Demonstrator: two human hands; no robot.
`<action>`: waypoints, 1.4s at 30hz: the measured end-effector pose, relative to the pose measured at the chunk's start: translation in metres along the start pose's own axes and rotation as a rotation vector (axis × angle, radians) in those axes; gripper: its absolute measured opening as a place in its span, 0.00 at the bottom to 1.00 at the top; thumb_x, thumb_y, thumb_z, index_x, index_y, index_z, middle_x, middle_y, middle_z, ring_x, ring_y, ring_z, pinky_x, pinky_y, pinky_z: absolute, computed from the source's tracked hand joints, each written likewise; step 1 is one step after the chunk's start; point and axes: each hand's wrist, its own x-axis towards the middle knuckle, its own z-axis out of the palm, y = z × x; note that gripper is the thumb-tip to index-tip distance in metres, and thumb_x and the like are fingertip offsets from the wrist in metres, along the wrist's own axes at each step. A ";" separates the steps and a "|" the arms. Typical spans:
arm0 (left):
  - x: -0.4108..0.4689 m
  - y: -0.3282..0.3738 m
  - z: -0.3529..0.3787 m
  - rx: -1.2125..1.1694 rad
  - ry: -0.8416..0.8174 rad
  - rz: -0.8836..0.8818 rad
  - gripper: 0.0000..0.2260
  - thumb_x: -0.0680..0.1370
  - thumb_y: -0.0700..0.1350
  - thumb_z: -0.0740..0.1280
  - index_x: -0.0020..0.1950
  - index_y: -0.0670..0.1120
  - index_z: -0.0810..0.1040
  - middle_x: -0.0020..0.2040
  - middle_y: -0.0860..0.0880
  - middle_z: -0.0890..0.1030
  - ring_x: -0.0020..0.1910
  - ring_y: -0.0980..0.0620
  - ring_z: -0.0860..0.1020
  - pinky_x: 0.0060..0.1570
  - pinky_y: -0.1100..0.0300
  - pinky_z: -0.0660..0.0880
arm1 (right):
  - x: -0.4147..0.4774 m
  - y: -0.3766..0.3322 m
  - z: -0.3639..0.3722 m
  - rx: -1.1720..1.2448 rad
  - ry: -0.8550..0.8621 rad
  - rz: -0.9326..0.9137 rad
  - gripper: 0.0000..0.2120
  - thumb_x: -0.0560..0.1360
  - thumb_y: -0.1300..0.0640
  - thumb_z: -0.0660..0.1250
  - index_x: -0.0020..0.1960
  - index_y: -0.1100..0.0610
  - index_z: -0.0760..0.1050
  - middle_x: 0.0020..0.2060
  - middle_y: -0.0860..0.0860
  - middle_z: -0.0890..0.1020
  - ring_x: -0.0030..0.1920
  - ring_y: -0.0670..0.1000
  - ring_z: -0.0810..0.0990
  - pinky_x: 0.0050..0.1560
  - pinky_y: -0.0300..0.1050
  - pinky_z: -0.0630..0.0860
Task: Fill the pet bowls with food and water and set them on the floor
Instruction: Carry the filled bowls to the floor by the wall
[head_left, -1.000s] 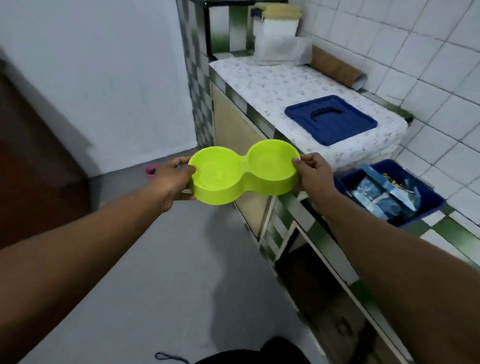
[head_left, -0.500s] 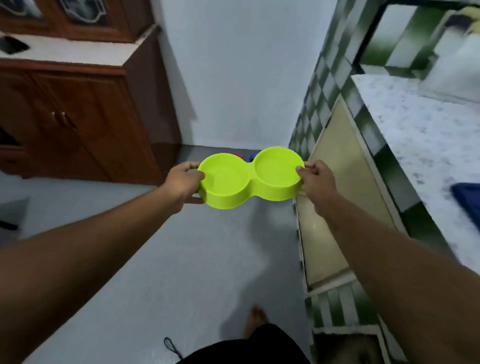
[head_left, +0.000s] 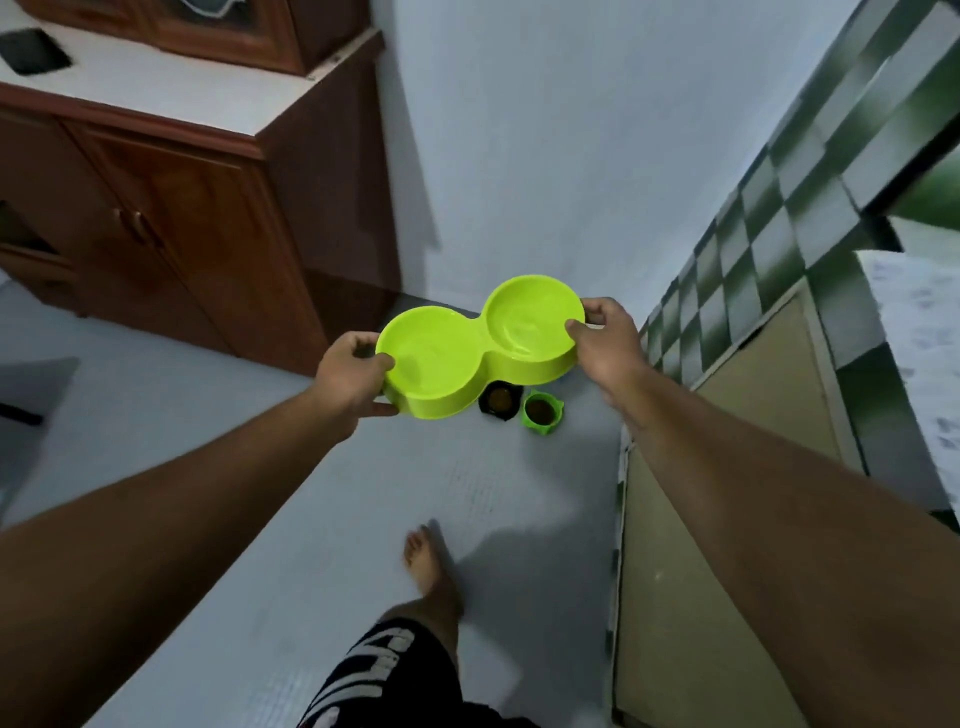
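While the double bowl (head_left: 478, 348) hangs in the air above the floor (head_left: 249, 519), carried between my two hands, the main risk I see is a spill. My left hand (head_left: 353, 374) pinches the near end and my right hand (head_left: 608, 343) pinches the far end, each with the thumb over the rim and the fingers curled underneath, so the whole thing rides on two narrow grips. A sheen lies in both wells, clearest in the right one, but I cannot tell whether it is water or just glossy plastic. If it is water, any tilt on the way down would slosh it over the low divider or the rim. Two small bowls sit on the floor just past its lower edge, a black one (head_left: 500, 400) and a green one (head_left: 541, 410), both with something brown inside. Lowering straight down could clip them and scatter that. My bare foot (head_left: 431, 566) is planted well short of them. A wooden cabinet (head_left: 182, 234) closes off the left and the checkered counter (head_left: 753, 249) the right, so I judge the free landing spot to be the open floor to the left of the small bowls.
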 end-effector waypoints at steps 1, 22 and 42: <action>0.014 0.003 0.004 0.005 0.006 -0.003 0.09 0.80 0.38 0.65 0.59 0.48 0.76 0.62 0.41 0.79 0.54 0.38 0.81 0.32 0.48 0.82 | 0.016 0.000 0.006 -0.028 -0.002 -0.006 0.12 0.78 0.62 0.68 0.61 0.58 0.76 0.58 0.54 0.81 0.58 0.52 0.79 0.60 0.47 0.75; 0.277 -0.023 0.091 -0.060 0.078 -0.147 0.18 0.79 0.36 0.67 0.68 0.48 0.73 0.60 0.43 0.77 0.53 0.39 0.81 0.39 0.47 0.84 | 0.328 0.094 0.153 -0.121 -0.190 -0.046 0.11 0.79 0.63 0.65 0.61 0.57 0.77 0.55 0.51 0.78 0.56 0.48 0.75 0.59 0.45 0.74; 0.576 -0.287 0.184 -0.127 0.044 -0.178 0.23 0.77 0.36 0.72 0.66 0.51 0.68 0.50 0.39 0.81 0.49 0.38 0.84 0.46 0.47 0.85 | 0.557 0.401 0.383 -0.174 -0.297 -0.138 0.17 0.77 0.68 0.63 0.64 0.59 0.77 0.59 0.55 0.81 0.56 0.51 0.78 0.61 0.45 0.75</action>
